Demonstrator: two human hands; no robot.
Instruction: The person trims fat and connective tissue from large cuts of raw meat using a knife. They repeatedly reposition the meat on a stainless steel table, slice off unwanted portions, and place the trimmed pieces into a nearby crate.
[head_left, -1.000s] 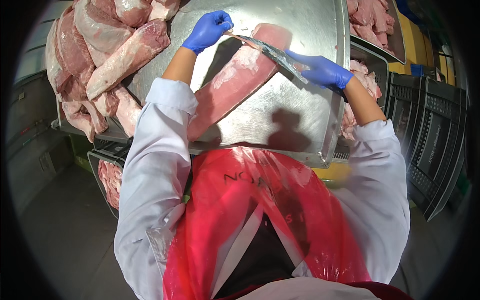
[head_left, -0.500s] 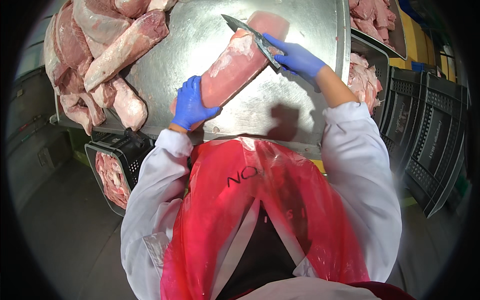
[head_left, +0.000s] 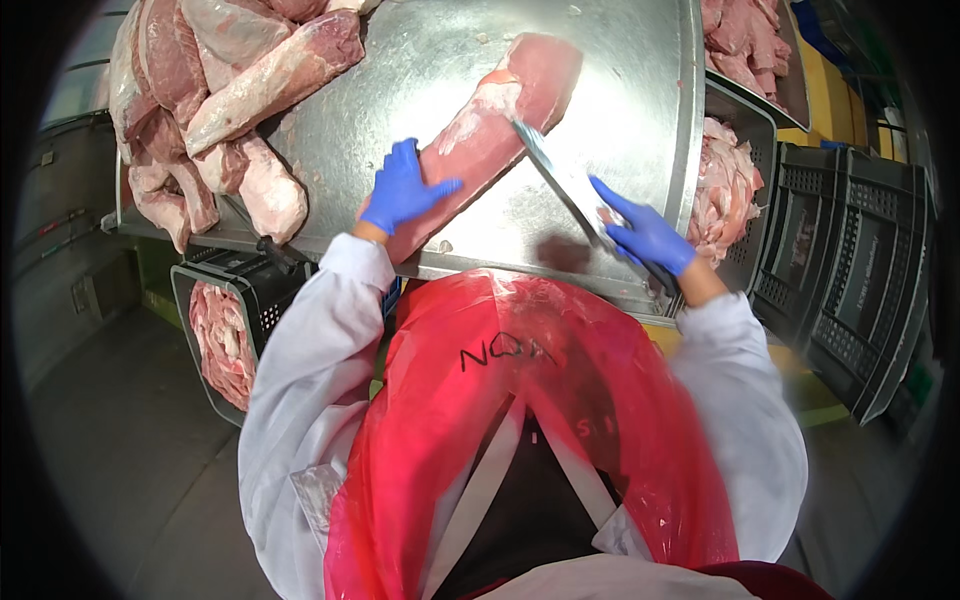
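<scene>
A long, pale pink pork loin [head_left: 470, 150] lies slantwise on the metal table [head_left: 360, 110], with whitish fat on its upper face. My left hand [head_left: 405, 190], in a blue glove, holds its near end, thumb stretched over the top and fingers along the left edge. My right hand [head_left: 645, 235], gloved alike, is closed round the dark handle of a knife [head_left: 565, 178]. The blade points up and left, its tip at the loin's right edge near the fat. Whether the tip touches the meat I cannot tell.
Several large meat pieces [head_left: 270, 85] are heaped on the table's left. A dark handle [head_left: 275, 252] juts over the front edge there. Below it hangs or stands a crate of trimmings [head_left: 222, 330]. On the right are another crate of trimmings [head_left: 725, 190], a meat-filled tray [head_left: 745, 45] and black crates [head_left: 850, 270].
My right hand has drawn the knife off the loin, down and to the right. The left hand keeps its place on the near end, its fingers shifted slightly.
</scene>
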